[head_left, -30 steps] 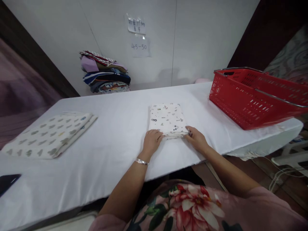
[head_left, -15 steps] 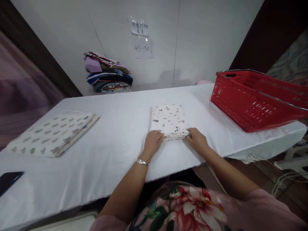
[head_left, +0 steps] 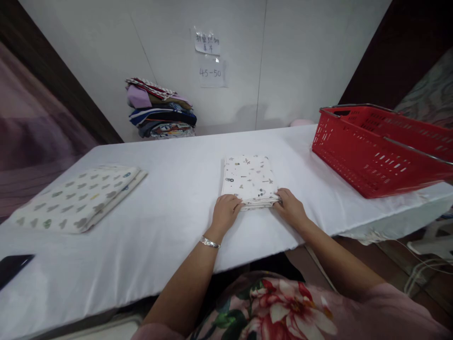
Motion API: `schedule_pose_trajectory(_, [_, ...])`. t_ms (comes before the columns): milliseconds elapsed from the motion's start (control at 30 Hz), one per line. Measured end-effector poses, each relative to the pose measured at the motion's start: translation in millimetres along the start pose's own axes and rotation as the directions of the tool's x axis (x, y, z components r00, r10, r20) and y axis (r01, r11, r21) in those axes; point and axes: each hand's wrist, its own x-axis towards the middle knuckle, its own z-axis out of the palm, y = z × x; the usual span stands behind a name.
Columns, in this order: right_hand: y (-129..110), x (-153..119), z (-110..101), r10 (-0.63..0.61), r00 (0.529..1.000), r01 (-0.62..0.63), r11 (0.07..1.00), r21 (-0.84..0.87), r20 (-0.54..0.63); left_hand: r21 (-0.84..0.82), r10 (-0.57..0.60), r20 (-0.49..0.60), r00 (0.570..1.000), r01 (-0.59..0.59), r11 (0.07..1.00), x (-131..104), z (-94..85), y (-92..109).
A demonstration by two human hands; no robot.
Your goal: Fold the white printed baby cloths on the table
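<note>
A folded white cloth with small printed figures [head_left: 249,177] lies flat on the white-covered table [head_left: 170,198], in front of my body. My left hand [head_left: 225,211], with a silver bracelet at the wrist, grips its near left corner. The near right corner is pinched by my right hand [head_left: 290,207]. Several folded layers show along the near edge between my hands.
Another folded cloth, printed with grey shapes [head_left: 78,198], lies on the table's left. A dark phone-like object [head_left: 14,267] is at the left edge. A red basket [head_left: 378,151] stands at the right. Stacked fabrics [head_left: 161,111] rise behind the table.
The whole view has shifted slightly. Both hands remain at the near corners of the folded cloth.
</note>
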Motion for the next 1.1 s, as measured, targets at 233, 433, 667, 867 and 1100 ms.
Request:
schedule_pose_trajectory(233, [-2.0,2.8,3.7,0.069,0.998,-0.068,0.997,-0.024,0.008,0.005,-0.003,0.005,1.0,0.003,1.0,-0.5,-0.9,1.0])
schedule_pose_trajectory(433, [0.0,-3.0,-0.8,0.033,0.999,-0.037,0.991,0.127,0.031,-0.021,-0.009,0.004,1.0,0.009,1.0,-0.5,-1.9,0.9])
schedule_pose_trajectory(667, [-0.6,-1.8,-4.3,0.037,0.994,-0.053,0.985,0.164,0.099,-0.037,-0.016,0.002,1.0,0.016,0.999,-0.9,-0.9,-0.9])
schedule_pose_trajectory(867, [-3.8,-1.6,-3.1,0.075,0.99,-0.095,0.981,0.168,0.121,-0.047,-0.026,-0.005,1.0,0.026,0.999,-0.2,-0.9,-0.9])
schedule_pose_trajectory(1100, [0.7,0.1,7.2,0.118,0.992,-0.128,0.933,0.337,0.049,-0.068,-0.033,0.004,0.999,0.033,0.997,-1.6,-3.1,1.1])
